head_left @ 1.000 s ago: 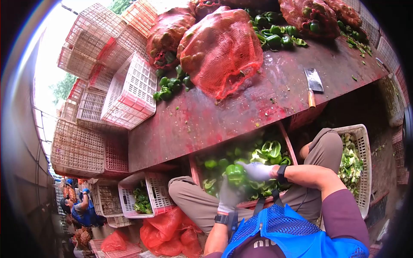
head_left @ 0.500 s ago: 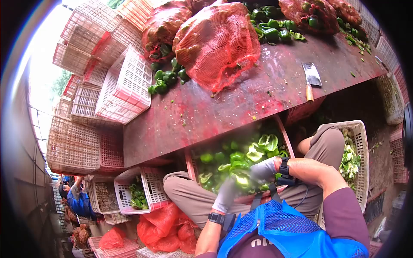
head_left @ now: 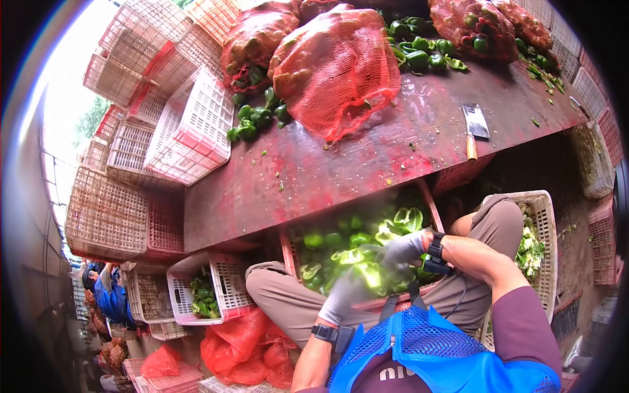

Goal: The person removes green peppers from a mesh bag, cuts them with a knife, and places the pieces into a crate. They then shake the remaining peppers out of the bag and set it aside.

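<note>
- A worn, dark red bench point(head_left: 367, 164) runs across the view, outdoors, with stacks of white and pink plastic lattice crates point(head_left: 190, 131) piled at its left end.
- On the bench, a bulging red mesh sack point(head_left: 337, 69) lies at the far side, with loose green bell peppers point(head_left: 252, 121) just left of it and more behind it.
- A steel cleaver with a wooden handle point(head_left: 474, 131) lies flat on the bench, well right of the sack.
- Below the bench's near edge, a red crate of cut green peppers point(head_left: 354, 245) sits between the person's knees.
- The left hand point(head_left: 347, 295), in a grey glove, is curled around a pale green pepper piece point(head_left: 370, 275) over that crate; motion blur hides the exact grip.
- The right hand point(head_left: 403, 249), gloved too, is closed against the same piece from the right, touching it.
- Right of the crate, a white lattice basket point(head_left: 547, 216) holds pepper trimmings.
- Left of the crate, another white basket point(head_left: 223, 281) holds peppers, with red sacks point(head_left: 249, 350) below it.
- Another person in blue point(head_left: 108, 298) crouches at the far left.
</note>
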